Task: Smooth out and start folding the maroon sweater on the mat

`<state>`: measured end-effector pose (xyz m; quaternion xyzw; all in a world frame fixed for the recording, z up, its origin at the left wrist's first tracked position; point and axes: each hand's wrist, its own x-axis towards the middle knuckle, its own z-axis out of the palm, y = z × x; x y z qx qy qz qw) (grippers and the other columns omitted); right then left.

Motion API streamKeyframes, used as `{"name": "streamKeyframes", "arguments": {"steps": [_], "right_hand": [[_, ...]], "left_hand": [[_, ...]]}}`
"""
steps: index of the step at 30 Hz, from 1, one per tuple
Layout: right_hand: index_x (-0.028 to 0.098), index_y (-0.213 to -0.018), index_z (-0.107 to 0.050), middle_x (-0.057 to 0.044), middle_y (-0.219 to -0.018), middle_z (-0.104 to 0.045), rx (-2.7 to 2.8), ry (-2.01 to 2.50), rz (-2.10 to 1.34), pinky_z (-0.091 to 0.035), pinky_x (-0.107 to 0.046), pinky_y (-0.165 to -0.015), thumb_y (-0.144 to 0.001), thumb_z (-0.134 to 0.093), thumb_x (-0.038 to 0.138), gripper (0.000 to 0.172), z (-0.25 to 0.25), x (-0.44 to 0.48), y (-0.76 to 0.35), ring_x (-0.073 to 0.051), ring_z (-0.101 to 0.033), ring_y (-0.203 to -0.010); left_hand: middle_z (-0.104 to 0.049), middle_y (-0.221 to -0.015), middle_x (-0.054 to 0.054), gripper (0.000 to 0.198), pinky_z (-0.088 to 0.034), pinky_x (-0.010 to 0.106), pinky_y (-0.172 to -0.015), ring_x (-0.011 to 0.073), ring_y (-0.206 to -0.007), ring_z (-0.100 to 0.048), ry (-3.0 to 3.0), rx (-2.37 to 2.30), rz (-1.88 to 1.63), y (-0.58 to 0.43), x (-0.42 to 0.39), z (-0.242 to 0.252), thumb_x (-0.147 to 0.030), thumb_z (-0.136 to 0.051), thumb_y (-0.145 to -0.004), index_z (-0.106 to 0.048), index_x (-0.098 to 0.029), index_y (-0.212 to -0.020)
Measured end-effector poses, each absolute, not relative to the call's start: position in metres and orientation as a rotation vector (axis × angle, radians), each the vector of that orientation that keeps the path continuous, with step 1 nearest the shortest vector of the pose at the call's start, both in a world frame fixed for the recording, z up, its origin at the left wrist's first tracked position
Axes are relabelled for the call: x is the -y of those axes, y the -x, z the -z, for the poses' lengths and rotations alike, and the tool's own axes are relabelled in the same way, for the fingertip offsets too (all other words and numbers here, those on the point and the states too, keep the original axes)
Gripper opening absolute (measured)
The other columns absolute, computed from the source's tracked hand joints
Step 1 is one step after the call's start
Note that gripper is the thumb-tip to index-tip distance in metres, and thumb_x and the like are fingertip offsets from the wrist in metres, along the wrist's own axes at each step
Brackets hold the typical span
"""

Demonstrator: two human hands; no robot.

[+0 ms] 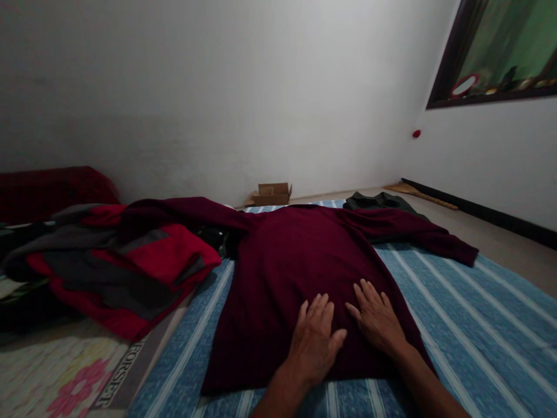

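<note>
Where the left side begins, a rumpled red-and-grey jacket (108, 284) lies beneath one outstretched sleeve of a maroon sweater (300, 255). The sweater itself is spread in the middle on a blue striped sheet (470, 325), its hem towards the person. On its lower part rests the left hand (311, 342), palm down, fingers close together, thumb held out, clamped on nothing. Just beside it, the right hand (376, 322) lies equally flat near the sweater's side edge, its fingers slightly apart and gripping nothing. Farther right, the other sleeve reaches across the sheet, in front of a dark garment (378, 200). The step in hand looks like pressing the cloth flat; any next move that lifts it would call for fingers curled under an edge.
</note>
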<state>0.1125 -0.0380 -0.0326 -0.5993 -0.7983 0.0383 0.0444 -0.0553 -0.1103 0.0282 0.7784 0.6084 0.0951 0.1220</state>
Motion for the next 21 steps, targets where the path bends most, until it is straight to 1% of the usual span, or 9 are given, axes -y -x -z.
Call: {"name": "streamKeyframes", "arguments": {"steps": [2,4,7,9,13,17,21], "right_hand": [[0.012,-0.142,-0.029,-0.012,-0.149,-0.019,2.421,1.829,-0.124,-0.014,-0.047,-0.108,-0.091,-0.024,0.055,0.067,0.033,0.038,-0.112,-0.025,-0.014,-0.138],[0.012,-0.142,-0.029,-0.012,-0.149,-0.019,2.417,1.830,-0.132,-0.014,-0.047,-0.108,-0.090,-0.026,0.056,0.068,0.032,0.037,-0.112,-0.026,-0.014,-0.138],[0.012,-0.142,-0.028,-0.013,-0.150,-0.019,2.414,1.835,-0.162,-0.014,-0.048,-0.108,-0.090,-0.027,0.056,0.068,0.028,0.038,-0.113,-0.026,-0.014,-0.137],[0.012,-0.142,-0.028,-0.013,-0.150,-0.019,2.408,1.837,-0.185,-0.015,-0.048,-0.108,-0.090,-0.025,0.056,0.068,0.026,0.038,-0.113,-0.026,-0.014,-0.137],[0.011,-0.142,-0.029,-0.013,-0.149,-0.020,2.397,1.843,-0.188,-0.014,-0.048,-0.108,-0.090,-0.025,0.056,0.068,0.025,0.039,-0.113,-0.026,-0.014,-0.137],[0.011,-0.141,-0.030,-0.013,-0.149,-0.021,2.384,1.826,-0.177,-0.014,-0.048,-0.108,-0.090,-0.026,0.056,0.068,0.028,0.039,-0.114,-0.026,-0.015,-0.137],[0.011,-0.140,-0.032,-0.013,-0.149,-0.023,2.371,1.815,-0.173,-0.015,-0.048,-0.107,-0.090,-0.025,0.056,0.068,0.030,0.038,-0.115,-0.027,-0.016,-0.137]], "left_hand": [[-0.032,-0.146,0.011,0.050,-0.019,0.045,-0.112,0.0221,-0.136,-0.023,-2.255,-1.827,-0.221,0.066,0.110,-0.032,-0.035,-0.042,-0.089,-0.041,-0.013,-0.134],[-0.032,-0.146,0.010,0.050,-0.019,0.047,-0.111,0.0234,-0.136,-0.023,-2.258,-1.834,-0.160,0.074,0.112,-0.029,-0.037,-0.044,-0.088,-0.042,-0.015,-0.133],[-0.028,-0.147,0.009,0.055,-0.017,0.052,-0.110,0.0250,-0.137,-0.019,-2.268,-1.842,-0.094,0.082,0.115,-0.019,-0.043,-0.043,-0.088,-0.038,-0.017,-0.136],[-0.024,-0.149,0.009,0.058,-0.017,0.052,-0.110,0.0252,-0.138,-0.017,-2.261,-1.867,-0.079,0.083,0.116,-0.013,-0.045,-0.042,-0.088,-0.034,-0.017,-0.138],[-0.023,-0.149,0.010,0.061,-0.018,0.050,-0.110,0.0244,-0.137,-0.018,-2.246,-1.906,-0.102,0.085,0.118,-0.013,-0.046,-0.042,-0.087,-0.032,-0.017,-0.140],[-0.024,-0.149,0.010,0.060,-0.020,0.046,-0.110,0.0222,-0.137,-0.021,-2.247,-1.918,-0.141,0.089,0.119,-0.014,-0.041,-0.043,-0.087,-0.031,-0.015,-0.140],[-0.025,-0.148,0.012,0.061,-0.018,0.047,-0.111,0.0246,-0.137,-0.018,-2.232,-1.974,-0.112,0.091,0.121,-0.010,-0.042,-0.043,-0.087,-0.033,-0.011,-0.139]]}}
